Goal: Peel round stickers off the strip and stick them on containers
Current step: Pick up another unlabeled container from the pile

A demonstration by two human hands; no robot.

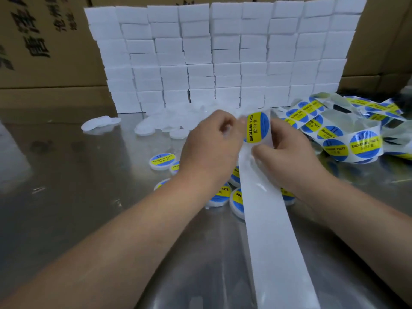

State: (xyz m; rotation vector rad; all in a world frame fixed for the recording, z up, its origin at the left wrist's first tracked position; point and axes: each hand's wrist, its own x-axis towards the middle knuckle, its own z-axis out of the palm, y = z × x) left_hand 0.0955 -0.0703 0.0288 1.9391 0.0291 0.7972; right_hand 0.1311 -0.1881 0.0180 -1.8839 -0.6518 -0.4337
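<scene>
sticker (257,127) sits on the strip (272,241), in front of the stack of white boxes (214,56) and raised above the table (66,197). your left hand (211,143) pinches its edge; your right hand (287,157) grips the strip just beside it. labelled containers (161,161) lie before the stack, under your hands.

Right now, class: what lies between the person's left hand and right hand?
In the head view, a blue-and-yellow round sticker on the strip. The right hand grips the strip; the left hand pinches the sticker's edge.
</scene>
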